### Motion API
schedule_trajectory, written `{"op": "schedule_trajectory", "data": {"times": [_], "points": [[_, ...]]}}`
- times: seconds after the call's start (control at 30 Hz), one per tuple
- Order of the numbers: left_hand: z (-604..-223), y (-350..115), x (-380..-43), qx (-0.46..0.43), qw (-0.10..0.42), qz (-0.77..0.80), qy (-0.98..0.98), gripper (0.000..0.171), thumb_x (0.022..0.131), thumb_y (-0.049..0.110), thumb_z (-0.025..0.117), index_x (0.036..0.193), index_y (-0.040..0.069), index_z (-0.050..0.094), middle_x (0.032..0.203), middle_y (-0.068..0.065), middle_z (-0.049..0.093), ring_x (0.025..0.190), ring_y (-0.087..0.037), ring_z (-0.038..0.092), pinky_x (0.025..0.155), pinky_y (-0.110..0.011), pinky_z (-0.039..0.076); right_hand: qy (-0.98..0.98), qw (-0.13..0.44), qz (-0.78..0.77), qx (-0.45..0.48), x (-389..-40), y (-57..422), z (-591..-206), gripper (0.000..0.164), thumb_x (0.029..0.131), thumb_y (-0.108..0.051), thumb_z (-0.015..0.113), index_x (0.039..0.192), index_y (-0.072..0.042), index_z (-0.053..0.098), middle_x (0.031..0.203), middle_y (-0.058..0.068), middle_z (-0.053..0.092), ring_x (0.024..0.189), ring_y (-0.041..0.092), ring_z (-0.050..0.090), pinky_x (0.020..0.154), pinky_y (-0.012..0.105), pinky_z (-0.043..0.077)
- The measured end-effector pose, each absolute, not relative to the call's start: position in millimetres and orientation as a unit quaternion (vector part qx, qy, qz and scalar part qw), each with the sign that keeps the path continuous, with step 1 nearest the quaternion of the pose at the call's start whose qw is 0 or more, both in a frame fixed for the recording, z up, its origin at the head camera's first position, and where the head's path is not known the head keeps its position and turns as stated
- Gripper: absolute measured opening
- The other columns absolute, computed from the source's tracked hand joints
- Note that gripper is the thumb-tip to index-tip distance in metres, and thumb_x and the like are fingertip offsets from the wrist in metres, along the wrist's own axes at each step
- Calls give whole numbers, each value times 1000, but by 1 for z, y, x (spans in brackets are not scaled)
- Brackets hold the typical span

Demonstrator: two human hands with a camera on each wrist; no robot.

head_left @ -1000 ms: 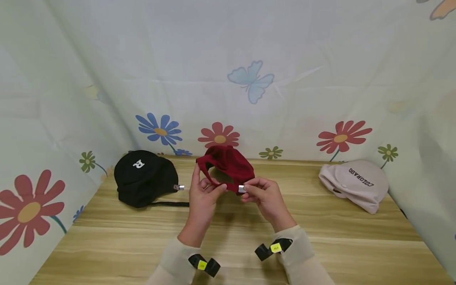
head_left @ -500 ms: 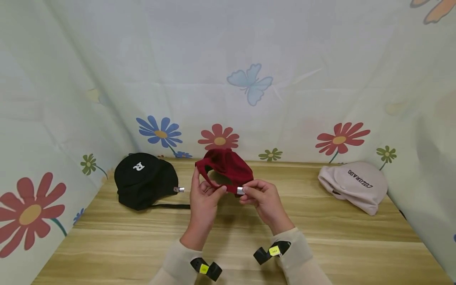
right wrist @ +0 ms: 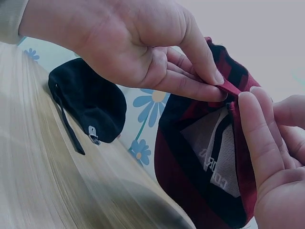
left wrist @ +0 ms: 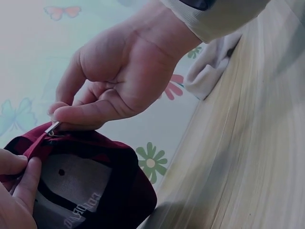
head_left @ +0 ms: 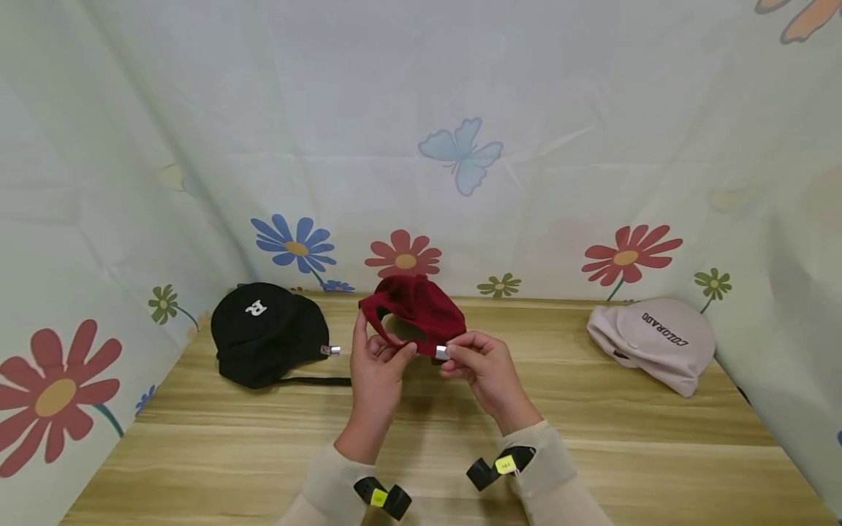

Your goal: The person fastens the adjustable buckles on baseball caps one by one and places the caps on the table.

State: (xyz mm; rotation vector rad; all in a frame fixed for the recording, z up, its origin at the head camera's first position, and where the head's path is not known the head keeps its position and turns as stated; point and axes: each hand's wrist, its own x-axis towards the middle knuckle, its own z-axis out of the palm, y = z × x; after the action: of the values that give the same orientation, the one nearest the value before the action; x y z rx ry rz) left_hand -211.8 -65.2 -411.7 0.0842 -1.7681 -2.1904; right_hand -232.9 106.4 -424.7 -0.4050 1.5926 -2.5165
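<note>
At frame centre, the left hand (head_left: 376, 364) pinched the back strap of a dark red fabric cap (head_left: 417, 309) held above the wooden table (head_left: 592, 438), while the right hand (head_left: 479, 363) pinched its small silver metal buckle (head_left: 441, 353). A black cap (head_left: 263, 332) lay at left, a beige cap (head_left: 654, 340) at right.

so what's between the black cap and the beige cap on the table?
In the head view, the red cap, held by the left hand and right hand; otherwise bare table.

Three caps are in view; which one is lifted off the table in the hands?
The dark red cap in the middle: both hands pinch its back strap. The black cap and the beige cap lie untouched on the table.
</note>
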Motion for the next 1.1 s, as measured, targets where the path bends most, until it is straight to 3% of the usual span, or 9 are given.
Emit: {"op": "schedule_trajectory", "data": {"times": [0.17, 0.4, 0.63, 0.77, 0.93, 1.1], "points": [[-412, -63, -209, 36, 161, -760, -629, 91, 81, 0, 75, 146, 44, 28, 94, -9, 58, 86, -19, 65, 81, -25, 58, 527, 66, -838, -129, -233, 106, -426, 14, 91, 3, 60, 85, -9, 67, 74, 0, 68, 61, 10, 68, 64, 29, 60], [-414, -61, -207, 26, 161, -763, -626, 91, 82, 0, 74, 147, 44, 27, 103, -23, 57, 88, -19, 66, 82, -26, 58, 526, 58, -839, -122, -232, 105, -426, 13, 91, 2, 61, 86, -9, 66, 74, 0, 68, 61, 10, 68, 64, 29, 60], [-416, -62, -209, 14, 156, -765, -625, 92, 81, -1, 75, 148, 40, 27, 96, -12, 58, 86, -19, 65, 80, -27, 58, 548, 47, -827, -115, -234, 106, -426, 10, 91, 0, 63, 87, -8, 66, 75, 2, 68, 62, 11, 68, 65, 31, 60], [-416, -62, -211, 14, 144, -779, -610, 94, 80, -4, 74, 148, 41, 27, 93, -8, 57, 85, -21, 65, 78, -30, 59, 570, 39, -814, -109, -234, 108, -425, 2, 90, -2, 65, 92, -2, 65, 76, 2, 68, 62, 12, 68, 67, 33, 61], [-417, -60, -212, 19, 140, -786, -602, 94, 80, -6, 73, 148, 41, 28, 90, -6, 56, 84, -21, 65, 77, -30, 60, 580, 43, -807, -103, -234, 109, -423, 18, 89, -4, 67, 100, 9, 62, 77, 4, 68, 62, 12, 68, 69, 33, 61], [-419, -58, -212, 23, 144, -789, -597, 94, 80, -7, 73, 148, 40, 28, 89, -4, 57, 85, -23, 65, 76, -30, 60, 569, 44, -815, -102, -233, 107, -422, 14, 89, -2, 66, 99, 8, 63, 78, 5, 68, 62, 12, 68, 67, 32, 61]]}}
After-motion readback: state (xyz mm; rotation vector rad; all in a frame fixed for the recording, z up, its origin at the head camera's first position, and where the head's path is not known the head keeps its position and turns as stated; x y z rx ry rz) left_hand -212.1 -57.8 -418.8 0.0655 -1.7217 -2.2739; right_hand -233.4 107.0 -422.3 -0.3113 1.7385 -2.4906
